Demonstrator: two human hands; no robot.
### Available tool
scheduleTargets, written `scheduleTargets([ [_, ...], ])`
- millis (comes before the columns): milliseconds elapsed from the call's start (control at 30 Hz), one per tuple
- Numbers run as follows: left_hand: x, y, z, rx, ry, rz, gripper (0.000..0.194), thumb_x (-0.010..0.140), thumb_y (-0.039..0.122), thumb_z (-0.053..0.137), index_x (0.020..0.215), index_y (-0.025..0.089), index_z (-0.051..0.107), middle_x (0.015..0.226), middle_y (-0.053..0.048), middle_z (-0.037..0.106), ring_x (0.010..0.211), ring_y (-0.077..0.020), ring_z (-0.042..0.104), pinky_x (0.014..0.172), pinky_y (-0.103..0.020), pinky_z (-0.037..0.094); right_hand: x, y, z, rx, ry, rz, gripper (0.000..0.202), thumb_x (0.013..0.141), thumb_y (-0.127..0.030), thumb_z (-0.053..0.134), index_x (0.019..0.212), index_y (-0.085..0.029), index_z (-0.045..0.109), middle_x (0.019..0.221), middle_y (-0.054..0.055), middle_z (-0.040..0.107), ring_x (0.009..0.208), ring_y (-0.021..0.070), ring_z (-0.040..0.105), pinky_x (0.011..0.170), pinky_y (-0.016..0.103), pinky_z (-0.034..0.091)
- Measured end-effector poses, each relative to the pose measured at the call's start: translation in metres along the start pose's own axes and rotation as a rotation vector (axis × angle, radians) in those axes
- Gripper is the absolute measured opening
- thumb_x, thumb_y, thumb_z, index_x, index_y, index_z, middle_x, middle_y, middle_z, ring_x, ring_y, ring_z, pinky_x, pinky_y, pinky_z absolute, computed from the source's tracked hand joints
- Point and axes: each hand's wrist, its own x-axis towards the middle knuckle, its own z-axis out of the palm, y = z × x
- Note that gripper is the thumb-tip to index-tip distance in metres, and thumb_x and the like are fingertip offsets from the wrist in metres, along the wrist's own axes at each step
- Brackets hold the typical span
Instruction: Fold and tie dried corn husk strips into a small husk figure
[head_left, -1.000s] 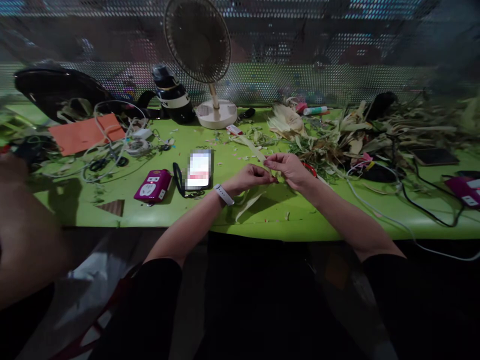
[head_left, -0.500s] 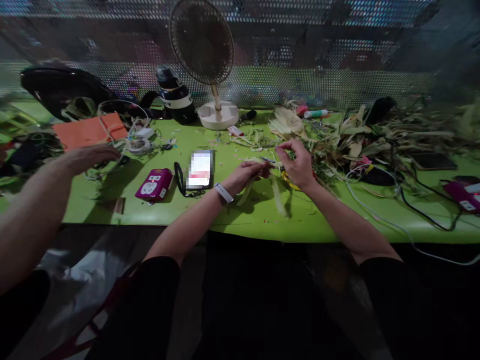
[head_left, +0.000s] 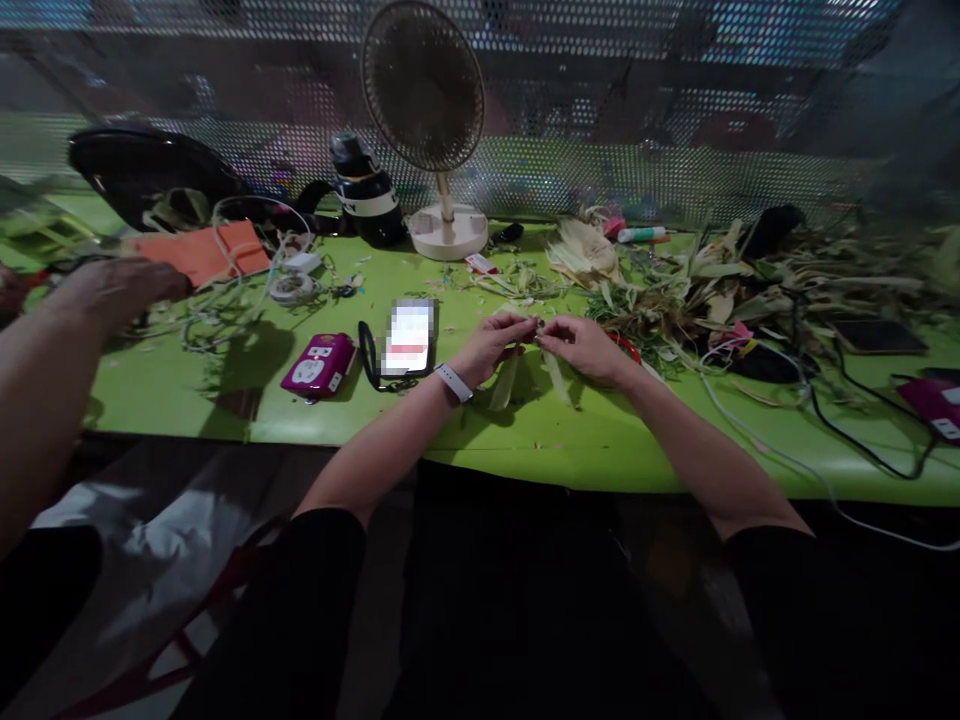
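My left hand (head_left: 496, 345), with a pale band on the wrist, pinches pale husk strips (head_left: 504, 385) that hang below its fingers over the green table (head_left: 420, 430). Fingertip to fingertip with it, my right hand (head_left: 576, 345) is closed at the top of another hanging husk strip (head_left: 557, 380). A small dark bit shows between the fingertips, too small to name. Just behind my right hand a red curved handle (head_left: 626, 347) lies among green scraps.
A phone (head_left: 409, 338) and purple power socket (head_left: 319, 367) lie left of my hands. Behind stand a fan (head_left: 448, 232) and bottle (head_left: 370, 205). Dried husks (head_left: 712, 280) and cables cover the right. Another person's hand (head_left: 127, 290) reaches in near orange paper (head_left: 202, 255).
My right hand has moved left and down, bringing its fingers to my left hand's fingertips. The other person's hand has shifted left. The view has turned slightly.
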Motion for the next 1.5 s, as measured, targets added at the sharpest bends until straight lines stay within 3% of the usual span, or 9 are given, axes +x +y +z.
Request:
scheduleTargets([
  [200, 0.004, -0.004, -0.003, -0.069, 0.056, 0.035, 0.021, 0.063, 0.027, 0.089, 0.076, 0.017, 0.077, 0.076, -0.002, 0.074, 0.071, -0.0099, 0.063, 0.064, -0.02, 0.046, -0.005, -0.005, 0.007, -0.477, 0.383, -0.207, 0.021, 0.09, -0.04, 0.057, 0.084, -0.02, 0.062, 0.094, 0.011, 0.068, 0.094, 0.0265, 0.059, 0.085, 0.041, 0.045],
  [367, 0.004, -0.006, 0.002, -0.149, 0.078, 0.086, 0.014, 0.066, 0.021, 0.087, 0.073, 0.016, 0.076, 0.076, -0.001, 0.074, 0.074, -0.0086, 0.065, 0.071, -0.02, 0.048, -0.015, -0.012, 0.034, -0.491, 0.102, -0.05, 0.041, 0.09, -0.052, 0.057, 0.063, -0.022, 0.055, 0.062, 0.006, 0.059, 0.059, 0.0191, 0.053, 0.062, 0.036, 0.041],
  [533, 0.003, -0.007, 0.008, -0.18, 0.107, 0.096, 0.009, 0.071, 0.015, 0.083, 0.069, 0.016, 0.075, 0.074, -0.001, 0.073, 0.07, -0.0079, 0.064, 0.072, -0.021, 0.049, -0.016, -0.009, 0.05, -0.012, -0.037, 0.128, 0.031, 0.088, -0.046, 0.06, 0.071, -0.022, 0.055, 0.054, 0.0, 0.057, 0.046, 0.0134, 0.049, 0.05, 0.03, 0.038],
  [667, 0.002, -0.004, 0.007, -0.217, 0.143, 0.12, 0.01, 0.073, 0.008, 0.08, 0.067, 0.015, 0.075, 0.074, -0.001, 0.073, 0.072, -0.0077, 0.065, 0.08, -0.022, 0.05, -0.012, -0.011, 0.042, 0.171, -0.075, 0.162, 0.031, 0.084, -0.04, 0.064, 0.063, -0.021, 0.05, 0.049, -0.004, 0.054, 0.042, 0.0096, 0.046, 0.045, 0.025, 0.036],
  [900, 0.006, -0.002, -0.001, -0.224, 0.128, 0.13, 0.008, 0.073, 0.01, 0.08, 0.069, 0.015, 0.074, 0.076, 0.0, 0.073, 0.076, -0.0068, 0.067, 0.08, -0.02, 0.049, -0.008, -0.018, 0.018, 0.168, -0.231, 0.212, 0.027, 0.081, -0.034, 0.065, 0.062, -0.02, 0.052, 0.045, -0.005, 0.053, 0.039, 0.0087, 0.044, 0.044, 0.023, 0.036],
  [1000, 0.008, -0.003, -0.004, -0.189, 0.125, 0.14, 0.011, 0.071, 0.016, 0.083, 0.071, 0.016, 0.073, 0.074, 0.001, 0.072, 0.072, -0.006, 0.064, 0.074, -0.02, 0.048, -0.009, -0.019, 0.014, 0.038, -0.147, 0.147, 0.029, 0.082, -0.041, 0.064, 0.064, -0.02, 0.053, 0.05, -0.003, 0.056, 0.044, 0.0106, 0.047, 0.049, 0.026, 0.038],
  [1167, 0.005, 0.001, -0.005, -0.119, 0.074, 0.089, 0.019, 0.07, 0.027, 0.085, 0.074, 0.017, 0.07, 0.074, 0.002, 0.069, 0.067, -0.006, 0.061, 0.071, -0.021, 0.048, -0.008, -0.012, 0.006, -0.314, 0.367, -0.124, 0.029, 0.087, -0.047, 0.057, 0.077, -0.02, 0.06, 0.078, 0.006, 0.066, 0.072, 0.0183, 0.056, 0.068, 0.032, 0.042],
  [1367, 0.004, 0.0, -0.004, -0.061, 0.08, 0.104, 0.02, 0.071, 0.027, 0.084, 0.074, 0.017, 0.067, 0.076, 0.002, 0.07, 0.07, -0.0065, 0.062, 0.074, -0.022, 0.05, 0.0, 0.003, 0.012, -0.29, 0.118, -0.04, 0.029, 0.09, -0.046, 0.051, 0.079, -0.02, 0.057, 0.075, 0.004, 0.063, 0.067, 0.0176, 0.052, 0.064, 0.031, 0.038],
  [1500, 0.005, 0.0, -0.003, -0.032, 0.11, 0.267, 0.017, 0.074, 0.024, 0.082, 0.072, 0.017, 0.067, 0.069, 0.003, 0.065, 0.065, -0.0052, 0.058, 0.066, -0.019, 0.046, -0.004, -0.005, 0.013, -0.188, 0.02, -0.118, 0.027, 0.088, -0.042, 0.052, 0.075, -0.02, 0.056, 0.072, 0.002, 0.061, 0.068, 0.0164, 0.052, 0.066, 0.03, 0.04],
])
